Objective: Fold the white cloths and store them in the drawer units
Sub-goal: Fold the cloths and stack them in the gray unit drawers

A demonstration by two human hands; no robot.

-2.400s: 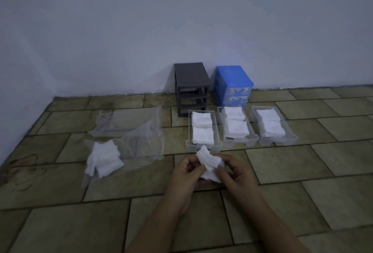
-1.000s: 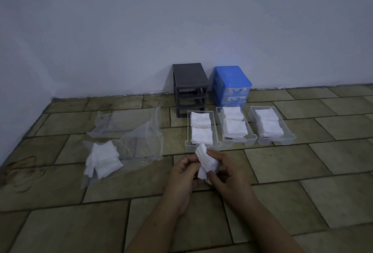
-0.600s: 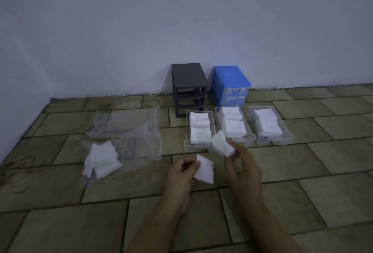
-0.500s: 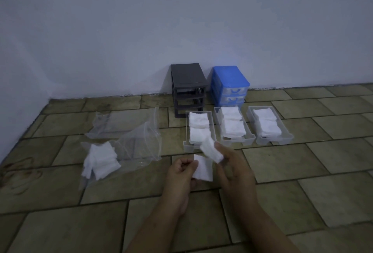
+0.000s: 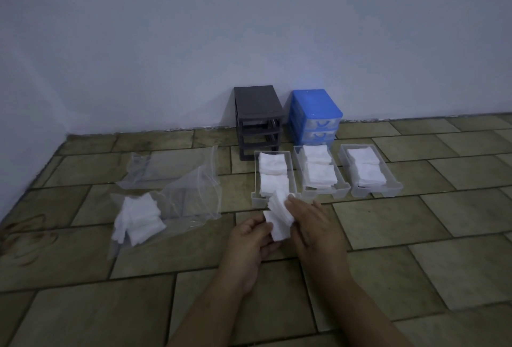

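White cloth [image 5: 279, 218], apparently two pieces overlapped, sits pinched between my left hand [image 5: 250, 238] and right hand [image 5: 313, 224], just before the left clear drawer [image 5: 256, 198]. A loose pinch could let the fold spring open or a piece drop onto the tiled floor [image 5: 388, 224].

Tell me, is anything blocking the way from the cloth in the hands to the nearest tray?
Nothing visible does. The cloth, held by the left hand and right hand, sits just in front of the open-topped left tray. That tray already holds folded cloths, so it would go on top of them.
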